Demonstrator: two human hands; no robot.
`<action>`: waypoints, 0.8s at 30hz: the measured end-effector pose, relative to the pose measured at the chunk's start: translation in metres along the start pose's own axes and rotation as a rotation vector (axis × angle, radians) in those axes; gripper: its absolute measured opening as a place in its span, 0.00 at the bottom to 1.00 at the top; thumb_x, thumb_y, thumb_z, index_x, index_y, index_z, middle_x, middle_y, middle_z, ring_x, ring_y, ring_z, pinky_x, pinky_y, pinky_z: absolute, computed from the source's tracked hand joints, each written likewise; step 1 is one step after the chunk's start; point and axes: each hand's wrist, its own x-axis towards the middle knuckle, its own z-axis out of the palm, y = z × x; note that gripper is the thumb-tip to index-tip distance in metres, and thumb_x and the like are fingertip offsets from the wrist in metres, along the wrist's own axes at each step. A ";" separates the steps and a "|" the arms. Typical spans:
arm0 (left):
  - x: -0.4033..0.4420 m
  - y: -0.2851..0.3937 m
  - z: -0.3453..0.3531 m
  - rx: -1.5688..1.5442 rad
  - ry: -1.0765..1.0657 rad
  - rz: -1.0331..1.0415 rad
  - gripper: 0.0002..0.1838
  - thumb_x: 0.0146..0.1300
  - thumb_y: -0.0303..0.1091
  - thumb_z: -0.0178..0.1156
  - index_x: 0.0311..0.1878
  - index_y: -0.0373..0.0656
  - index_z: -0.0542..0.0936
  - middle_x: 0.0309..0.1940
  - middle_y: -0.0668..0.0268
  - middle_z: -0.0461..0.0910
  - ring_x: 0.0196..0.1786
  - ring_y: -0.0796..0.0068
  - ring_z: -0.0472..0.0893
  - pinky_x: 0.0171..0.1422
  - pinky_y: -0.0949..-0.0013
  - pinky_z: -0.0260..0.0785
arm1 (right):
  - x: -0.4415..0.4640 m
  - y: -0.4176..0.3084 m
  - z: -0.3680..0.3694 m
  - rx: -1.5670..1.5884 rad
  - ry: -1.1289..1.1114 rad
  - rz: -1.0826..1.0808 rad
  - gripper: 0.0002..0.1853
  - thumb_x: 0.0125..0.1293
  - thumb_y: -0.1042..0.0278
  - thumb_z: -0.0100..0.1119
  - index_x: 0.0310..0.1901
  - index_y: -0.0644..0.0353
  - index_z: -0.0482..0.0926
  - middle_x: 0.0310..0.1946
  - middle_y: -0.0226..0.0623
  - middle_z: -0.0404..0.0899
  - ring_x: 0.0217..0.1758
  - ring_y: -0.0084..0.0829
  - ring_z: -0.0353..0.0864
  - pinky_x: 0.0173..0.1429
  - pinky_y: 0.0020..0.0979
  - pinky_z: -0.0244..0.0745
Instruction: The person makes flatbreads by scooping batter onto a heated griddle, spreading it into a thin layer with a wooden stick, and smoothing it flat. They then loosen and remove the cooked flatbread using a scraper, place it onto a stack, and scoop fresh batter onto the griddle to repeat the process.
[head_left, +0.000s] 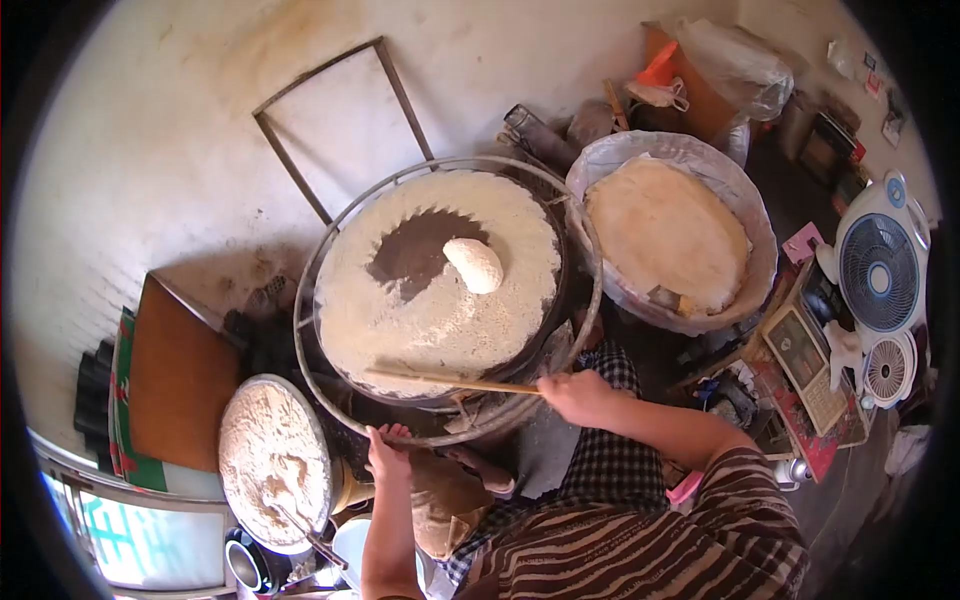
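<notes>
Here, the right hand (580,396) is clamped on a wooden stick (450,381) reaching over the griddle (405,250); the left hand (388,455) is at the metal ring (440,441), its grip unclear. Farther in, a dough lump (473,266) rests on spread batter (365,325).

Smudges mark the pale wall (180,150); a cluttered table (818,455) stands right

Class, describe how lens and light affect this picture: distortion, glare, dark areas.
Head view: black curved corners, bowed lines near the edge; head view: the lower-left panel glares brightly; head view: shadow at lower right, though the dough lump stands out clearly.
</notes>
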 end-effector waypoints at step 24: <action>0.017 0.024 0.002 0.002 0.018 -0.005 0.22 0.69 0.51 0.53 0.52 0.41 0.67 0.35 0.57 0.77 0.39 0.60 0.79 0.46 0.57 0.75 | 0.031 0.017 -0.009 0.095 -0.092 0.288 0.09 0.64 0.69 0.44 0.40 0.66 0.69 0.26 0.53 0.80 0.29 0.49 0.83 0.32 0.49 0.76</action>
